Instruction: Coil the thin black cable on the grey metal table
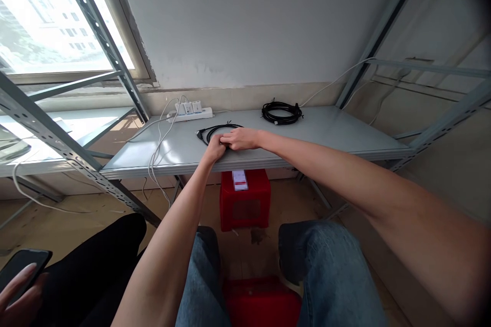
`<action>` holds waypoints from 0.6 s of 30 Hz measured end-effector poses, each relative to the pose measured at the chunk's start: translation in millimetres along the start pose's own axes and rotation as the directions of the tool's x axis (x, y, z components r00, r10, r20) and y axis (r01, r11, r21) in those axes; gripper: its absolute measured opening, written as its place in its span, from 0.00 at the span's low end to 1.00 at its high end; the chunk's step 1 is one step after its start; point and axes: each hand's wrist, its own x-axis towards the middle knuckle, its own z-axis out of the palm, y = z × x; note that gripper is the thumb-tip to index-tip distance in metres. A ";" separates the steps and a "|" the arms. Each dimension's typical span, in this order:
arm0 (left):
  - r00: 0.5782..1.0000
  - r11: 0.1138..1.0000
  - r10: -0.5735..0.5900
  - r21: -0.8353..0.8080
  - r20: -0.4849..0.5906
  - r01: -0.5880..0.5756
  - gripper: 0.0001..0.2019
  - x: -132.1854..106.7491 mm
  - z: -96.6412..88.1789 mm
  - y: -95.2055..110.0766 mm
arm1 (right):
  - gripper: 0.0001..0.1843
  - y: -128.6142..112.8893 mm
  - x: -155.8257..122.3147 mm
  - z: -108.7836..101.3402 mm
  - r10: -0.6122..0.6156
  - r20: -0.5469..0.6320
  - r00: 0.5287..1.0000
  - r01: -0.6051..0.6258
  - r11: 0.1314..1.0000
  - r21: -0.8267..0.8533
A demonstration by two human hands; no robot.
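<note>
My left hand and my right hand meet at the front of the grey metal shelf. Both are closed on a looped black cable, with the fingertips close together at its near side. The cable's plug end sticks out to the left of the loop. My hands cover the near part of the loop, so the exact finger grip is partly hidden. Farther back to the right lies another coiled black cable, apart from my hands.
A white power strip with plugged-in adapters stands at the back left, its white cords hanging over the front edge. Perforated uprights frame the shelf. Below is a red stool. At left, another person's hand holds a phone.
</note>
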 end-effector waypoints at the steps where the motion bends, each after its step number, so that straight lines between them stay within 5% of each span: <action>1: 1.000 1.000 0.012 0.002 -0.004 -0.012 0.05 -0.4 0.1 0.3 | 0.15 0.2 1.1 -1.4 -0.007 0.006 1.000 0.007 1.000 0.002; 10: 0.999 0.999 0.039 0.008 0.022 -0.039 0.06 -4.5 -0.9 4.4 | 0.14 -2.1 3.1 -5.4 0.037 0.015 0.999 -0.037 0.999 0.013; 15: 0.997 0.999 0.049 -0.015 0.055 -0.048 0.07 -5.1 -4.8 4.8 | 0.13 -7.8 8.1 3.3 0.187 0.079 0.979 -0.194 0.977 0.089; 18: 0.997 0.999 0.040 0.001 0.067 -0.040 0.08 -4.8 -5.5 3.4 | 0.13 -17.6 16.9 15.5 0.375 0.089 0.923 -0.385 0.888 0.250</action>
